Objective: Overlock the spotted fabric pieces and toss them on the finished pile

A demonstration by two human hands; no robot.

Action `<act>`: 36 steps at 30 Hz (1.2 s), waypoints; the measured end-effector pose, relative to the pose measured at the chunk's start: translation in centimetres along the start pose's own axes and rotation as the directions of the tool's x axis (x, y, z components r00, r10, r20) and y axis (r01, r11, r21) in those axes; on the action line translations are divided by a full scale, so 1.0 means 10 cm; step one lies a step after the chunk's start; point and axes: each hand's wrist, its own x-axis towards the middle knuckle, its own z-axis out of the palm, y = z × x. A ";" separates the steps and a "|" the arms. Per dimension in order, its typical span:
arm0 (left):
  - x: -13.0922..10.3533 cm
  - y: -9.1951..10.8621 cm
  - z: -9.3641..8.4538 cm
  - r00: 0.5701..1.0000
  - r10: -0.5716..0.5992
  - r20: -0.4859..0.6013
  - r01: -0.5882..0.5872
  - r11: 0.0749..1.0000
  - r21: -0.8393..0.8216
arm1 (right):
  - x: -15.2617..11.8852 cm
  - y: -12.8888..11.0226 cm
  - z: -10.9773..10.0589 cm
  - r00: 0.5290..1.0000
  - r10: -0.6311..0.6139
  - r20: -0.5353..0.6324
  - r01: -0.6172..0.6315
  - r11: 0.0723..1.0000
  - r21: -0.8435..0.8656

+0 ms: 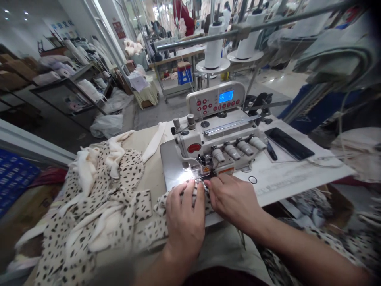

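An overlock sewing machine (193, 137) stands in front of me, its lamp shining on the needle area. Spotted fabric (162, 204) lies at the machine's front edge, beneath my hands. My left hand (186, 212) rests flat on it, fingers stretched toward the presser foot. Just right of the needle, my right hand (232, 194) is closed, thumb and finger pinched at the fabric's edge. More cream cloth with dark spots (125, 171) is heaped on the table to the left, with plain cream strips (87, 167) over it.
A black phone (289, 143) and a dark cutter-like tool (271, 151) lie right of the machine. A black ring (253, 180) is near my right wrist. White thread cones (213, 45) stand behind, under a metal bar. A blue crate (14, 178) sits at far left.
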 end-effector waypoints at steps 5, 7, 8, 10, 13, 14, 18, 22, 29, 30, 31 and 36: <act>-0.07 -0.04 0.00 1.000 -0.029 -0.004 0.028 0.991 -0.128 | -0.25 0.07 0.00 0.996 0.044 -0.072 -0.039 0.996 0.081; -0.06 -0.06 -0.02 0.999 -0.038 0.011 0.039 0.985 -0.168 | -0.37 0.09 0.00 0.996 0.058 -0.070 -0.050 0.992 0.117; -0.05 -0.08 -0.04 0.999 -0.040 0.024 0.044 0.983 -0.179 | -0.42 0.10 0.00 0.996 0.062 -0.065 -0.052 0.989 0.136; -0.02 -0.09 -0.07 0.998 -0.047 0.051 0.056 0.979 -0.194 | -0.51 0.13 -0.01 0.996 0.070 -0.052 -0.060 0.984 0.168; 0.03 -0.12 -0.10 0.994 -0.053 0.097 0.073 0.974 -0.213 | -0.63 0.15 -0.02 0.996 0.080 -0.029 -0.073 0.977 0.202; 0.05 -0.14 -0.11 0.992 -0.054 0.110 0.077 0.973 -0.219 | -0.68 0.16 -0.02 0.996 0.081 -0.024 -0.074 0.974 0.214; 0.15 -0.22 -0.10 0.982 -0.085 0.170 0.123 0.967 -0.225 | -0.83 0.16 -0.01 0.998 0.067 -0.008 -0.062 0.957 0.282; 0.28 -0.34 -0.09 0.961 -0.115 0.250 0.170 0.963 -0.211 | -0.90 0.11 0.00 0.998 0.063 0.009 -0.062 0.935 0.350; 0.47 -0.59 -0.04 0.922 -0.149 0.358 0.254 0.930 -0.267 | -0.83 0.00 0.04 0.996 0.067 0.057 -0.087 0.792 0.604; 0.47 -0.63 -0.04 0.919 -0.157 0.361 0.271 0.917 -0.292 | -0.80 -0.03 0.05 0.996 0.056 0.071 -0.088 0.777 0.624; 0.45 -0.67 -0.04 0.916 -0.177 0.359 0.299 0.899 -0.320 | -0.75 -0.07 0.06 0.996 0.041 0.082 -0.084 0.766 0.637; 0.22 -0.81 -0.04 0.847 -0.454 0.276 0.531 0.730 -0.430 | -0.47 -0.31 0.07 1.000 -0.023 -0.017 0.028 0.645 0.764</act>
